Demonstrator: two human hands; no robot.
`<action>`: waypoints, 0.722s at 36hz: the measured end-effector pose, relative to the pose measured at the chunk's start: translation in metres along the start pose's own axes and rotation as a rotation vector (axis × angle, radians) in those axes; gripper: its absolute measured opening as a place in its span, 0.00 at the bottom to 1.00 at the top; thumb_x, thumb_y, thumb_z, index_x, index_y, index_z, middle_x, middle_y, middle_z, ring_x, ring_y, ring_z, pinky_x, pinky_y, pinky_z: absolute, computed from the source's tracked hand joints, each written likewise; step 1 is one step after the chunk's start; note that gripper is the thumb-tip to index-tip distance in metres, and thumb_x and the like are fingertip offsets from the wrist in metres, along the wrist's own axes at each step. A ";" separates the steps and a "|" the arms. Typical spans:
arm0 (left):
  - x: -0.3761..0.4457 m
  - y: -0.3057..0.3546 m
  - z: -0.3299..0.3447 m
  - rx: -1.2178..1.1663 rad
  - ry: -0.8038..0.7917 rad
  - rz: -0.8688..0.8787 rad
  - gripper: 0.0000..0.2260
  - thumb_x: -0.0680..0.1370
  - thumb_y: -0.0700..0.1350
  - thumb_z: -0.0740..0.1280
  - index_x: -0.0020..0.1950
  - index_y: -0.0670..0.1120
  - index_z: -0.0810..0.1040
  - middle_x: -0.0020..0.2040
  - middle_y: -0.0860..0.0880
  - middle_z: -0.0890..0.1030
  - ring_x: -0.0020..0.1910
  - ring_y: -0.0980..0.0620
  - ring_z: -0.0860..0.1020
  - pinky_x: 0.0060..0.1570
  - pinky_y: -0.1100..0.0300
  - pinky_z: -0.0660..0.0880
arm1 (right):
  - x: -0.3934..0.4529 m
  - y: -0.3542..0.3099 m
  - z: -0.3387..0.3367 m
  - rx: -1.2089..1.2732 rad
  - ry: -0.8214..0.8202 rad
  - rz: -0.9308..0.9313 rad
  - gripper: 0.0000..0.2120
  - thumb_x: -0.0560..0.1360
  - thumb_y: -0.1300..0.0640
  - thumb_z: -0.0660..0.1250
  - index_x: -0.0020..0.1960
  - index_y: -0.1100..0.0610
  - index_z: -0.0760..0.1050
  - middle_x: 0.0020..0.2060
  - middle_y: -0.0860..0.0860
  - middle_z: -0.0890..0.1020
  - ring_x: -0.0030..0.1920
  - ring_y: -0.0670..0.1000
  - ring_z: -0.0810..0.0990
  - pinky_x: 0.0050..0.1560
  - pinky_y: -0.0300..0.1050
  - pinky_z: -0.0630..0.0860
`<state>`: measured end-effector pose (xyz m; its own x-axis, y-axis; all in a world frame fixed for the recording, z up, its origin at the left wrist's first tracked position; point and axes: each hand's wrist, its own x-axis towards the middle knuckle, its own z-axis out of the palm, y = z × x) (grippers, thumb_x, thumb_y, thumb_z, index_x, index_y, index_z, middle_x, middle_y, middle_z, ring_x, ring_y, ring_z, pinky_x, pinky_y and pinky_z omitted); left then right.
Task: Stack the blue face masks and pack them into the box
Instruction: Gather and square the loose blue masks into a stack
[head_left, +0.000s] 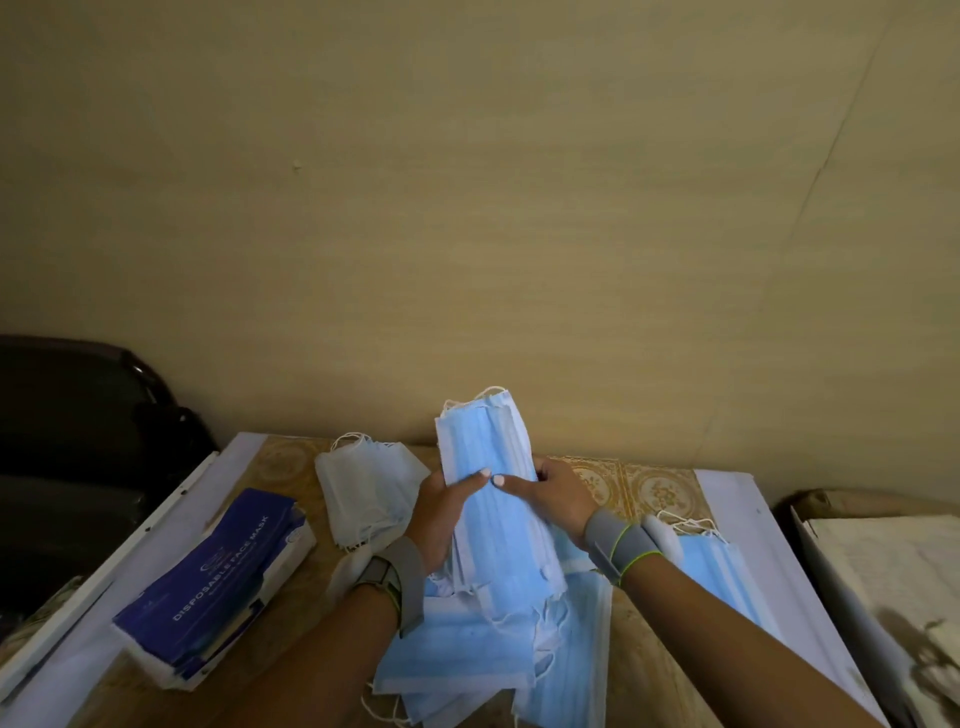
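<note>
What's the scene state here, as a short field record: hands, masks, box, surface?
left hand: grips the held stack from the left side
right hand: grips the same stack from the right side
held stack: blue masks, lifted and tilted away from the person
loose blue masks: unsorted pile on the table under the stack
white masks: separate pile, left of the hands
box: dark blue, lying flat at the left, no masks in it visibly
table: patterned top

Blue mask stack (493, 488) upright; box (218, 587) flat, left.
</note>
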<state>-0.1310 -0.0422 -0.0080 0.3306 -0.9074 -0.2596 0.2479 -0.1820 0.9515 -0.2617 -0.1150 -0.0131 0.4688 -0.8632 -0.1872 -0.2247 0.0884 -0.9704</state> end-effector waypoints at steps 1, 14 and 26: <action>0.001 0.000 0.000 -0.004 0.013 0.016 0.07 0.76 0.41 0.66 0.54 0.46 0.77 0.47 0.46 0.82 0.44 0.48 0.82 0.41 0.57 0.79 | -0.001 0.001 -0.001 -0.007 -0.007 -0.011 0.06 0.69 0.57 0.74 0.45 0.54 0.79 0.42 0.51 0.83 0.37 0.45 0.82 0.34 0.32 0.78; 0.009 -0.005 -0.004 0.016 0.012 0.044 0.13 0.72 0.37 0.71 0.56 0.41 0.78 0.53 0.42 0.82 0.48 0.46 0.82 0.45 0.57 0.80 | -0.001 0.017 -0.012 -0.112 0.059 -0.027 0.15 0.76 0.61 0.65 0.31 0.53 0.75 0.27 0.43 0.76 0.24 0.34 0.72 0.33 0.31 0.68; 0.022 -0.022 -0.016 -0.074 0.138 -0.045 0.16 0.74 0.38 0.70 0.61 0.38 0.76 0.56 0.39 0.80 0.55 0.39 0.79 0.52 0.49 0.77 | 0.002 0.011 -0.016 0.009 0.236 -0.082 0.15 0.79 0.59 0.60 0.49 0.72 0.75 0.40 0.54 0.75 0.38 0.49 0.72 0.33 0.34 0.68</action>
<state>-0.1142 -0.0520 -0.0371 0.4382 -0.8375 -0.3265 0.3298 -0.1881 0.9251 -0.2771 -0.1239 -0.0220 0.2726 -0.9597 -0.0679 -0.1856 0.0168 -0.9825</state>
